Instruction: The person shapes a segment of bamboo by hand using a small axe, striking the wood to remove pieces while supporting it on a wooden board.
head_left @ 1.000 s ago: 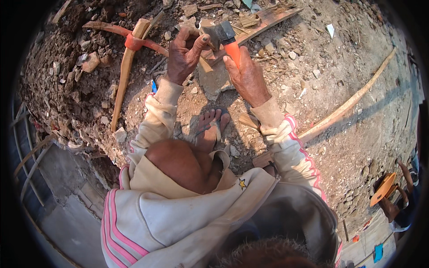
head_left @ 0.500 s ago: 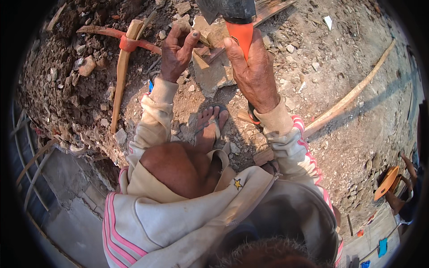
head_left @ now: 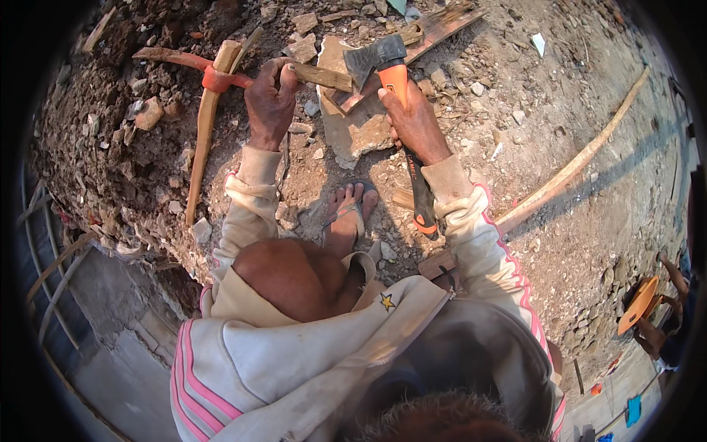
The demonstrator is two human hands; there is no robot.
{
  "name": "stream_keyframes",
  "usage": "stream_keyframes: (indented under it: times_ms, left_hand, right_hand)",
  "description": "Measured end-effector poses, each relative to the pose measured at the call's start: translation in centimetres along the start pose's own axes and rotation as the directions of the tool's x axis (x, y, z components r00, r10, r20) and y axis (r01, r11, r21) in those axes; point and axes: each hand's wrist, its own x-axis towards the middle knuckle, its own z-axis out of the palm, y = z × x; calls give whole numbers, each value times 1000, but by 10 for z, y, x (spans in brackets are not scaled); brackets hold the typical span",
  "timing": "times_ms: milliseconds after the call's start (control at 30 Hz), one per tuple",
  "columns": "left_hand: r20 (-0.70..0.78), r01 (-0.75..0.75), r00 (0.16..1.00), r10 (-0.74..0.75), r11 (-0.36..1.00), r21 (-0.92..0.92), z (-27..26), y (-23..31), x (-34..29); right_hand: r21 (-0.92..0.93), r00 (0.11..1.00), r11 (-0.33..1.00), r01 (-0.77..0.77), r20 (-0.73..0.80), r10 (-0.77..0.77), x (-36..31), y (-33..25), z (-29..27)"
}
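Observation:
My right hand (head_left: pixel 420 125) is closed around the orange upper handle of a hatchet (head_left: pixel 375 57). Its dark head is low, with the blade beside the end of a short wood piece (head_left: pixel 324 76); I cannot tell whether they touch. The black lower handle runs back along my right wrist. My left hand (head_left: pixel 271 103) grips the other end of that wood piece, which lies nearly level. Beneath them are a reddish plank (head_left: pixel 438 38) and a flat stone slab (head_left: pixel 361 136). Just left of my left hand rests a pickaxe (head_left: pixel 210 92) with a red head and wooden handle.
Loose soil and rubble (head_left: pixel 118 155) spread over the left side. A long curved pole (head_left: pixel 574 162) lies at the right. My sandalled foot (head_left: pixel 346 214) stands just below the slab. At the far right, another person holds an orange pan (head_left: pixel 638 303).
The hatchet has come down from a raised position to the wood piece, and my right hand has lowered with it. My left hand has shifted slightly left and nearer, with the piece showing more fully.

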Motion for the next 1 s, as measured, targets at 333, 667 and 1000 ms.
stream_keyframes:
  times_ms: [333,667,1000]
  left_hand:
    - [85,-409,912,400,893,190,18,26,11]
    - [116,-471,882,457,860,198,19,18,13]
    - [49,-499,866,498,852,156,27,20,8]
  right_hand:
    - [-137,916,917,375,-96,-389,-32,-61,-5]
    - [-217,940,921,322,-39,-338,-18,-44,-11]
    - [-358,939,884,302,-49,-340,-28,-43,5]
